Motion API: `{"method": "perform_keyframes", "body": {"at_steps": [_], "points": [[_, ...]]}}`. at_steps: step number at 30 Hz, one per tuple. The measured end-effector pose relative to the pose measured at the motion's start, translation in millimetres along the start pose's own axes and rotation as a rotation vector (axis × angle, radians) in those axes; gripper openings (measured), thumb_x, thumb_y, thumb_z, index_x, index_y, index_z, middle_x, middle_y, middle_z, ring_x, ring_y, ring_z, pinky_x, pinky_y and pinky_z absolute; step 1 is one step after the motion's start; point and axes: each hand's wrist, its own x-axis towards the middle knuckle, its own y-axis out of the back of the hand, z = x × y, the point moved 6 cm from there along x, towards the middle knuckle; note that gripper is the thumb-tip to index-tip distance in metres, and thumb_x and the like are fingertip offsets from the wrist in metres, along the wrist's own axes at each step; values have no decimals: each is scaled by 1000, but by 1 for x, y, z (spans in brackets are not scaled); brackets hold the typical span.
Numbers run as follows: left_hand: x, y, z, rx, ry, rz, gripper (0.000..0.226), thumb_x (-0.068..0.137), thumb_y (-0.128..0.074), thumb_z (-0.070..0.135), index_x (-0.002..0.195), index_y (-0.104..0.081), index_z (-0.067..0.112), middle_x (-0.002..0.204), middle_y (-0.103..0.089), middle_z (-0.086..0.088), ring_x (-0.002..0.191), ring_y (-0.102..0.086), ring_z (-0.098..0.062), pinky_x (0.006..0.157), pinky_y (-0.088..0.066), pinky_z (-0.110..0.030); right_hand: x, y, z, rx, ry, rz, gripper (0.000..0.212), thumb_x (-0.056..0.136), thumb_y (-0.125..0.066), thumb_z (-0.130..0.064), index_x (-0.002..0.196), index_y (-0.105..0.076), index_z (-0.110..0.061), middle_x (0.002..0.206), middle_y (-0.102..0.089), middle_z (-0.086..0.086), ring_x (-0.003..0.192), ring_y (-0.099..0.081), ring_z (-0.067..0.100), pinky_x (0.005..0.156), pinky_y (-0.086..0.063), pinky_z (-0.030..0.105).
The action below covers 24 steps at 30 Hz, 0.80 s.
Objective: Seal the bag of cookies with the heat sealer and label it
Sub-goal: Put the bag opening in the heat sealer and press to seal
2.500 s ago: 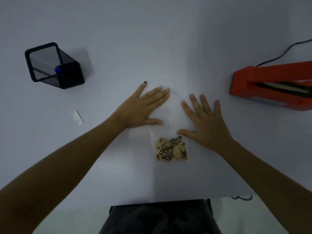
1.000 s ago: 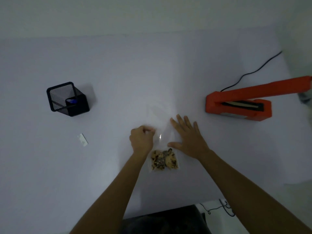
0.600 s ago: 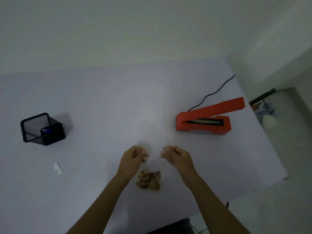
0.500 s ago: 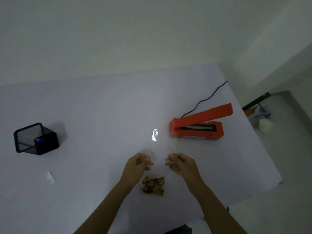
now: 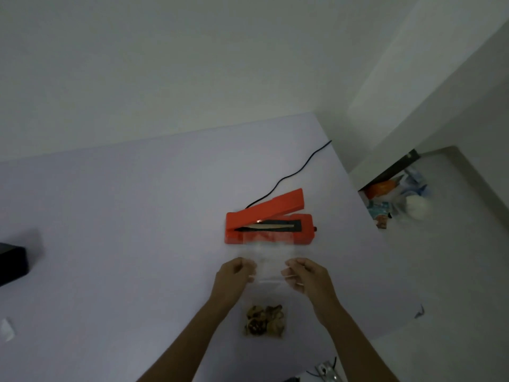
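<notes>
A clear plastic bag [image 5: 268, 267] with several cookies [image 5: 264, 321] at its bottom hangs between my hands above the white table [image 5: 124, 216]. My left hand [image 5: 237, 277] pinches the bag's left upper edge and my right hand [image 5: 305, 274] pinches the right upper edge. The bag's open top reaches the front of the red heat sealer [image 5: 268, 221], whose lid is raised and whose sealing strip shows. A small white label [image 5: 7, 328] lies at the far left edge of the table.
A black mesh pen holder [image 5: 12, 264] sits cut off at the left edge. The sealer's black cord [image 5: 289, 177] runs to the table's back right corner. Beyond the table's right edge, clutter lies on the floor [image 5: 399, 194].
Both hands closed on the bag's upper edges and lifted it off the table, then carried it right and forward toward the sealer. The view swung right and up.
</notes>
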Motion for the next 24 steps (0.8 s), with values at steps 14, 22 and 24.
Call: {"method": "perform_keyframes", "body": {"at_steps": [14, 22, 24], "points": [[34, -16, 15, -14, 18, 141, 24, 95, -50, 19, 88, -70, 7, 83, -74, -7, 67, -68, -19, 57, -48, -21, 37, 6, 1, -36, -70, -67, 14, 89, -65, -17, 91, -69, -3, 83, -75, 13, 73, -67, 22, 79, -55, 37], [41, -18, 19, 42, 17, 162, 20, 92, -58, 26, 86, -71, 11, 80, -74, -3, 62, -68, -15, 53, -45, -16, 45, 4, -1, -47, -74, -88, 15, 90, -64, -19, 93, -69, -6, 85, -75, 11, 75, -67, 22, 81, -56, 39], [43, -18, 19, 48, 27, 161, 22, 92, -59, 29, 85, -70, 12, 79, -74, -2, 61, -68, -15, 49, -45, -14, 46, 4, -1, -56, -78, -88, 15, 90, -63, -19, 93, -69, -6, 84, -75, 10, 75, -68, 22, 81, -56, 39]]}}
